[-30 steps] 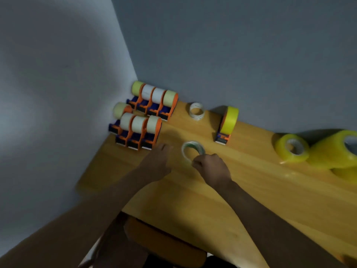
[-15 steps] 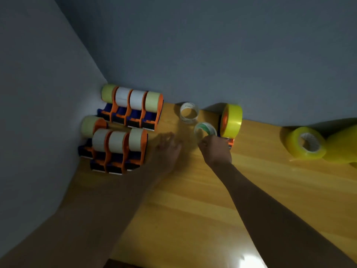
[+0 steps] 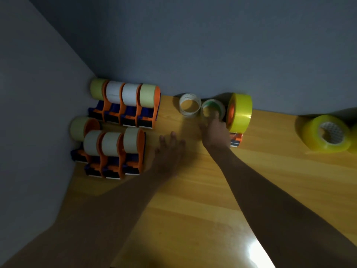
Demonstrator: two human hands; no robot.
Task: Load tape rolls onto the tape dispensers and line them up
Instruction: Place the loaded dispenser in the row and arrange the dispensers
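green-rimmed roll (image 3: 213,107) carried wallward, right hand (image 3: 214,132) blurred

There is a single view, from a camera worn on the person's head. It looks forward and steeply down over a wooden table (image 3: 193,209) into the corner where two grey walls (image 3: 193,45) meet. Both forearms enter from the bottom edge and reach away from the lens, so the left hand (image 3: 170,149) and right hand (image 3: 215,132) sit near the middle of the frame. The wide lens bends the table's far edge and takes in the rows of tape dispensers (image 3: 123,107) at the left and a big yellow roll (image 3: 326,133) at the right edge. The nearest table surface fills the lower frame.
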